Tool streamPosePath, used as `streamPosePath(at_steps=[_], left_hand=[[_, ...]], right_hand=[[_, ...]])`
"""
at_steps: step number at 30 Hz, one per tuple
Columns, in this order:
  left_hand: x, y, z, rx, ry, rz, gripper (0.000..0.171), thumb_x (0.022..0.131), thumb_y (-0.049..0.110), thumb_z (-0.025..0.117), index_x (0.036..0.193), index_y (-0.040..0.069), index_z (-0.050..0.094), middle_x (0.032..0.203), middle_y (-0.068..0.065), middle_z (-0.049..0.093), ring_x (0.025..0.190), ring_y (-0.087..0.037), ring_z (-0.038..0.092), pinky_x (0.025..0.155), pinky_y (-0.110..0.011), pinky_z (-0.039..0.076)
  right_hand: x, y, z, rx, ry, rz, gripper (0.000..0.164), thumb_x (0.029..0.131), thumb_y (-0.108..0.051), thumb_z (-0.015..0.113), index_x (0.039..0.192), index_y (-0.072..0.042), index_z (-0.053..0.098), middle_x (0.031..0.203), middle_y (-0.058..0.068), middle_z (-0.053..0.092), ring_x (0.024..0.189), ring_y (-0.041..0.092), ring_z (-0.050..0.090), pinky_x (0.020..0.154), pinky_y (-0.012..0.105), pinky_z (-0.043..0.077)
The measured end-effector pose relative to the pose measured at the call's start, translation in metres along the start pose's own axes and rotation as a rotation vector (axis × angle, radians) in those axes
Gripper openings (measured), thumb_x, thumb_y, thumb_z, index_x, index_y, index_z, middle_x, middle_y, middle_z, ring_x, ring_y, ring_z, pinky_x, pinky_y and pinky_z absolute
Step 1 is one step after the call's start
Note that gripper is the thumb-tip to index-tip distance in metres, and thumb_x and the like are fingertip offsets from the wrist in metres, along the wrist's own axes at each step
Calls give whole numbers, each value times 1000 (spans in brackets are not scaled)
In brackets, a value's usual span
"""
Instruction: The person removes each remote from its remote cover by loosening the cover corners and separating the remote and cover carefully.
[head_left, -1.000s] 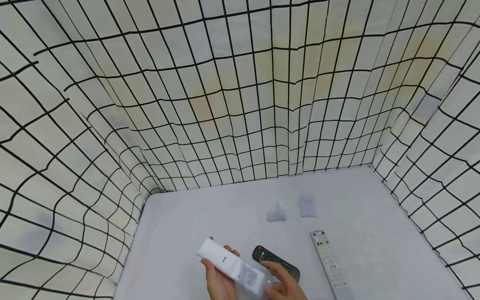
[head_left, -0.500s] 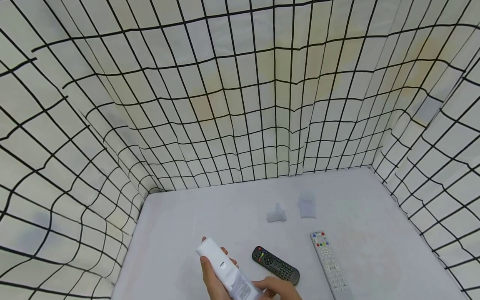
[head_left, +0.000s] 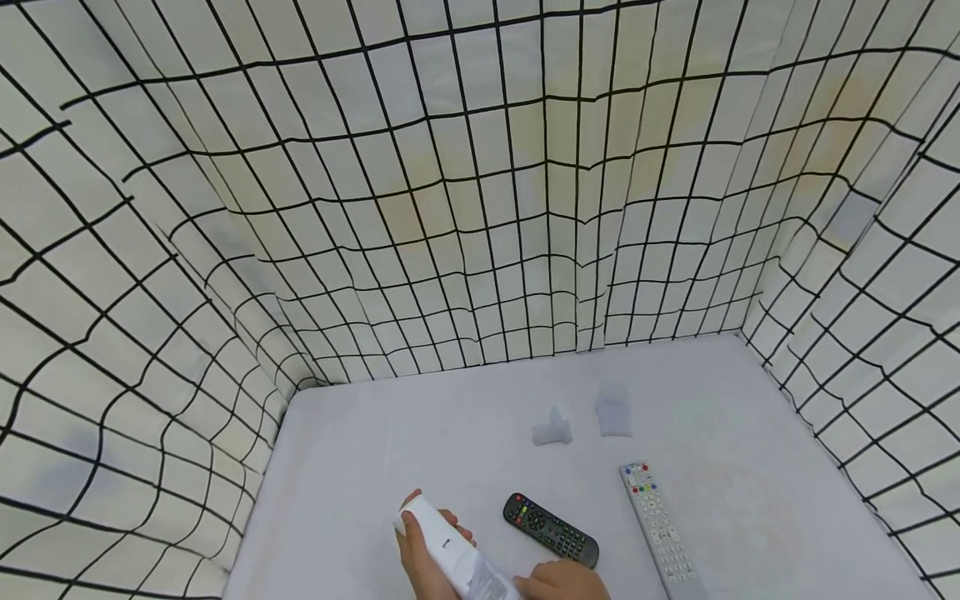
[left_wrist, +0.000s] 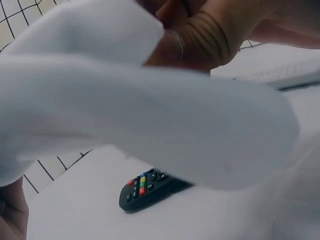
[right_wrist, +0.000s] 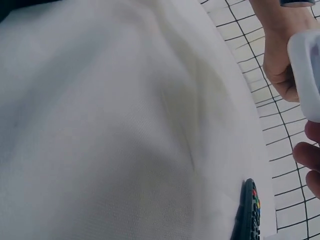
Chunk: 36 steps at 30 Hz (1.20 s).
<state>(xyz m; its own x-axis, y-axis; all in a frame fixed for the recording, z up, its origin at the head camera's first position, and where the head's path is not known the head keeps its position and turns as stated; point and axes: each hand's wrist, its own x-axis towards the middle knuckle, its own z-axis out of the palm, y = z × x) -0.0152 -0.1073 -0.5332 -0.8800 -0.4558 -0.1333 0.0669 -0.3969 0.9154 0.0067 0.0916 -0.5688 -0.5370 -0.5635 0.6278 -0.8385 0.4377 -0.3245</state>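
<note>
My left hand (head_left: 423, 554) grips a long white remote control (head_left: 461, 562), back side up, with a small dark slot and a grey printed label near its lower end. The left thumb lies on its upper left edge, where a small pale corner sticks out. My right hand (head_left: 566, 581) has its fingers curled at the lower right edge. Close up in the left wrist view, the right hand (left_wrist: 200, 40) pinches white material; a blurred white strip (left_wrist: 165, 120) crosses in front. The right wrist view catches only the side of the white remote control (right_wrist: 305, 75) between left thumb and fingers.
A black remote control (head_left: 551, 529) lies right of the hands, and a long light grey one (head_left: 660, 529) farther right. Behind them sit two small translucent pieces, one crumpled (head_left: 552, 429) and one flatter (head_left: 614, 412). Gridded white cloth walls (head_left: 480, 250) surround the white table (head_left: 352, 467).
The white remote control has tilted steeper and slid down, its lower end leaving the frame. My left thumb has moved up onto its edge. My right hand has moved lower, off the black remote control.
</note>
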Motion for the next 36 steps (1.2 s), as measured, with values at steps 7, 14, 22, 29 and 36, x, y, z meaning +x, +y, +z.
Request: streamPosePath(at_steps=[7,14,22,29,36], left_hand=[[3,-2,-1,120,160,-87,56,109,60,30,142,16,42,80,3,63,55,-15,67,53,-33,59],[9,3,-6,105,143,-96,50,110,58,32,138,19,47,76,2,64,52,-16,66,52,-34,58],[15,11,-9,100,95,-155,46,110,59,34,135,24,50,81,-3,67,55,-17,67,55,-33,58],[17,8,-12,97,74,-237,47,110,60,30,138,25,45,86,0,66,60,-16,67,59,-31,58],[16,0,-9,46,58,-242,43,111,57,24,132,25,42,80,3,61,55,-14,63,55,-29,55]], right_hand=[[-1,-8,0,-156,58,-55,24,89,-47,79,85,-25,72,70,-19,54,67,-10,44,69,4,36],[2,-13,-6,-98,-44,-75,19,98,-41,71,87,-28,64,75,-20,51,74,-10,45,78,3,36],[5,-14,-5,6,-42,-78,18,97,-38,73,86,-28,63,74,-20,42,75,-12,30,71,-3,24],[2,-21,-10,90,-65,-68,14,99,-35,70,90,-26,65,75,-19,43,77,-13,32,73,-5,26],[2,-24,-17,51,-132,-46,18,98,-42,71,88,-27,70,71,-19,44,70,-13,31,65,-3,26]])
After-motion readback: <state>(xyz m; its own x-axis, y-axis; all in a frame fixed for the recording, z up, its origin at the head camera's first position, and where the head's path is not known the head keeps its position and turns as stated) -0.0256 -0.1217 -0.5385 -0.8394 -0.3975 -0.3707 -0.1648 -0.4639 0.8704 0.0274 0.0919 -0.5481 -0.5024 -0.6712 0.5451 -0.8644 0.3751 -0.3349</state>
